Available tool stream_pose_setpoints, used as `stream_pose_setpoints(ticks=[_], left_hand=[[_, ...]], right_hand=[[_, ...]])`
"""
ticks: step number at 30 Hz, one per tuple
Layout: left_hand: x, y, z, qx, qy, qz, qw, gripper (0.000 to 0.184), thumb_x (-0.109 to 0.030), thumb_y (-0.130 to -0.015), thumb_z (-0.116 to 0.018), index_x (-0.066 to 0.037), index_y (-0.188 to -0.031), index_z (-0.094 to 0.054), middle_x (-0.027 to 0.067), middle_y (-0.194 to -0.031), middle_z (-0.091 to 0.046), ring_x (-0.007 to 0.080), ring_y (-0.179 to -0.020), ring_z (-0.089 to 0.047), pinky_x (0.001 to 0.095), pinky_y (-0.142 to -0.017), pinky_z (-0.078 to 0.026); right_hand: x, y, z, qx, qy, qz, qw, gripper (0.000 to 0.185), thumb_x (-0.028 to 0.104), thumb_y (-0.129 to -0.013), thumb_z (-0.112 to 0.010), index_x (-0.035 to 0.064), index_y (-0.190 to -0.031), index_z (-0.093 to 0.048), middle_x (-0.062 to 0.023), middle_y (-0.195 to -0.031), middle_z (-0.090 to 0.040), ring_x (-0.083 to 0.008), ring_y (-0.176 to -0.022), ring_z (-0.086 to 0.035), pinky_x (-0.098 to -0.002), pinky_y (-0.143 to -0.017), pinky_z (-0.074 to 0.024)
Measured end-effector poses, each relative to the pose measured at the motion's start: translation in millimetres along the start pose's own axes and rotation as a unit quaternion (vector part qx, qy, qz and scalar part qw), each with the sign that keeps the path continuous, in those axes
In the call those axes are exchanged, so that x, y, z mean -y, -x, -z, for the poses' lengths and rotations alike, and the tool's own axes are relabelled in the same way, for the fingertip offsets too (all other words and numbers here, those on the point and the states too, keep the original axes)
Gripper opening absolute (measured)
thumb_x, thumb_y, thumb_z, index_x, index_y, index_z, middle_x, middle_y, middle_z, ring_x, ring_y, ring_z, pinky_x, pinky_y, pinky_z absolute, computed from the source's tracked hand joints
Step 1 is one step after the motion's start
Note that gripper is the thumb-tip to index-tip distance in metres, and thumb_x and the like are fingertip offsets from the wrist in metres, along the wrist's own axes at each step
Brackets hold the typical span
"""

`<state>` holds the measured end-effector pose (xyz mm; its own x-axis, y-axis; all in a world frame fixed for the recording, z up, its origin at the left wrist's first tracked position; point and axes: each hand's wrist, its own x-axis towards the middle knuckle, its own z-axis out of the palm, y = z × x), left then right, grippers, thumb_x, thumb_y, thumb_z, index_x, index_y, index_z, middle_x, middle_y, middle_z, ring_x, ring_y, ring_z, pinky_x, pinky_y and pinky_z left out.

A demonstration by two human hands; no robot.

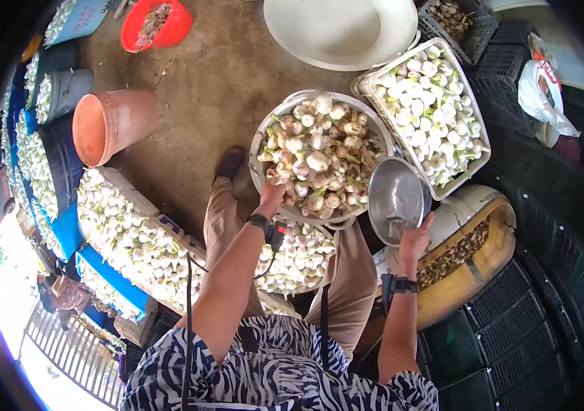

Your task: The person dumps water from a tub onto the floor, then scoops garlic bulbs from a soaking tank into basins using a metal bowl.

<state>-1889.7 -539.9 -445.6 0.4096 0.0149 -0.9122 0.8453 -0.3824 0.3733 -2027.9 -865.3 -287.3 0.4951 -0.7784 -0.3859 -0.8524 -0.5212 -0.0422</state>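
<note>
A round white basin (259, 140) full of brownish, unpeeled garlic bulbs (317, 161) stands in front of me. At its lower left edge is my left hand (275, 194), fingers bent against the bulbs; whether they hold one is hidden. To the basin's right, my right hand (415, 240) grips the rim of a steel bowl (396, 195), tilted, with a little dark residue inside. Whitish garlic bulbs fill the white crate (430, 113) at the upper right. More pale bulbs (295, 257) lie below the basin, between my legs.
Upper left are an orange bucket (93, 130) and a red bowl (158, 24). A large white tub (340, 31) stands at the top. Garlic-filled containers (127, 233) line the left. A yellow container (470, 281) and black crates (511, 335) are at right; a person (64, 294) is far left.
</note>
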Motion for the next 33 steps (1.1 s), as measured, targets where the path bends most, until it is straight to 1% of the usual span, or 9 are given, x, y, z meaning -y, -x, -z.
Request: stream_pose_setpoints(ticks=[7, 10, 12, 14, 21, 24, 26, 29, 33], left_hand=[[144.5, -61.3, 11.3, 0.027, 0.256, -0.059, 0.964, 0.014, -0.022, -0.073, -0.058, -0.011, -0.080, -0.055, 0.0043, -0.080, -0.057, 0.0156, -0.080, -0.053, 0.0324, -0.072, -0.042], [148.8, -36.4, 9.7, -0.165, -0.275, -0.112, 0.941, 0.005, -0.017, -0.074, -0.054, -0.012, -0.075, -0.052, 0.0041, -0.077, -0.054, 0.0158, -0.081, -0.052, 0.0310, -0.072, -0.042], [143.4, -17.0, 7.2, -0.178, -0.695, -0.187, 0.671, 0.010, -0.007, -0.076, -0.050, -0.009, -0.078, -0.060, 0.0078, -0.082, -0.060, 0.0193, -0.083, -0.057, 0.0324, -0.071, -0.045], [179.7, -31.4, 24.0, -0.214, -0.536, -0.136, 0.805, 0.011, -0.008, -0.077, -0.049, -0.009, -0.078, -0.061, 0.0098, -0.084, -0.061, 0.0219, -0.084, -0.058, 0.0329, -0.070, -0.046], [289.5, -102.3, 92.5, -0.279, -0.335, 0.105, 0.894, 0.016, -0.021, -0.077, -0.050, -0.012, -0.086, -0.060, 0.0109, -0.091, -0.061, 0.0265, -0.092, -0.057, 0.0386, -0.072, -0.048], [411.9, -158.3, 138.2, -0.105, -0.752, 0.100, 0.643, 0.023, -0.026, -0.078, -0.051, -0.013, -0.096, -0.060, 0.0109, -0.099, -0.062, 0.0270, -0.099, -0.057, 0.0389, -0.076, -0.048], [365.5, -157.5, 164.6, -0.276, -0.136, 0.323, 0.895, 0.010, -0.018, -0.071, -0.062, -0.012, -0.079, -0.065, 0.0027, -0.084, -0.064, 0.0197, -0.084, -0.061, 0.0388, -0.064, -0.049], [405.3, -195.5, 174.3, -0.411, -0.136, 0.196, 0.880, 0.054, -0.041, -0.079, -0.054, -0.005, -0.119, -0.047, 0.0147, -0.119, -0.050, 0.0357, -0.113, -0.045, 0.0485, -0.093, -0.036], [334.7, -205.3, 203.2, -0.037, -0.433, 0.123, 0.892, 0.068, -0.051, -0.074, -0.053, -0.004, -0.121, -0.046, 0.0167, -0.118, -0.051, 0.0323, -0.112, -0.047, 0.0534, -0.093, -0.030]], right_hand=[[-124.5, -18.1, -44.2, 0.020, -0.025, -0.041, 0.999, 0.058, 0.012, -0.075, -0.060, 0.0029, -0.126, -0.033, -0.0145, -0.078, -0.064, -0.0192, -0.067, -0.064, -0.0324, -0.057, -0.0519], [-178.9, -22.1, -70.0, 0.069, -0.217, -0.164, 0.960, 0.037, 0.015, -0.070, -0.066, 0.0035, -0.102, -0.050, -0.0105, -0.077, -0.064, -0.0210, -0.069, -0.063, -0.0309, -0.053, -0.0503], [-201.8, -27.7, -90.5, 0.081, -0.335, -0.379, 0.859, 0.025, 0.018, -0.067, -0.069, 0.0038, -0.087, -0.062, -0.0078, -0.077, -0.064, -0.0222, -0.070, -0.062, -0.0299, -0.051, -0.0492], [-213.0, -10.4, -66.4, 0.097, 0.228, 0.289, 0.925, 0.016, 0.005, -0.075, -0.058, 0.0016, -0.090, -0.058, -0.0104, -0.077, -0.058, -0.0198, -0.063, -0.056, -0.0302, -0.055, -0.0476], [-268.5, 13.6, -149.2, 0.112, -0.089, -0.051, 0.988, 0.029, 0.005, -0.063, -0.067, 0.0041, -0.092, -0.062, -0.0154, -0.081, -0.065, -0.0268, -0.078, -0.064, -0.0361, -0.069, -0.0487], [-227.9, 24.3, -141.4, 0.147, 0.059, -0.063, 0.985, 0.031, 0.003, -0.064, -0.064, 0.0039, -0.095, -0.061, -0.0160, -0.081, -0.065, -0.0262, -0.081, -0.063, -0.0363, -0.069, -0.0480], [-220.0, 23.4, -145.7, 0.144, 0.162, -0.095, 0.972, 0.033, 0.004, -0.066, -0.062, 0.0032, -0.099, -0.059, -0.0136, -0.084, -0.063, -0.0253, -0.081, -0.062, -0.0349, -0.069, -0.0479], [-296.8, 21.4, -156.8, 0.121, -0.240, -0.210, 0.940, 0.017, 0.014, -0.075, -0.059, 0.0030, -0.088, -0.056, -0.0056, -0.081, -0.055, -0.0170, -0.065, -0.052, -0.0262, -0.054, -0.0417], [-270.3, 16.8, -141.8, 0.062, -0.371, -0.345, 0.860, 0.013, 0.010, -0.076, -0.057, 0.0033, -0.087, -0.055, -0.0066, -0.075, -0.055, -0.0157, -0.064, -0.051, -0.0262, -0.053, -0.0404]])
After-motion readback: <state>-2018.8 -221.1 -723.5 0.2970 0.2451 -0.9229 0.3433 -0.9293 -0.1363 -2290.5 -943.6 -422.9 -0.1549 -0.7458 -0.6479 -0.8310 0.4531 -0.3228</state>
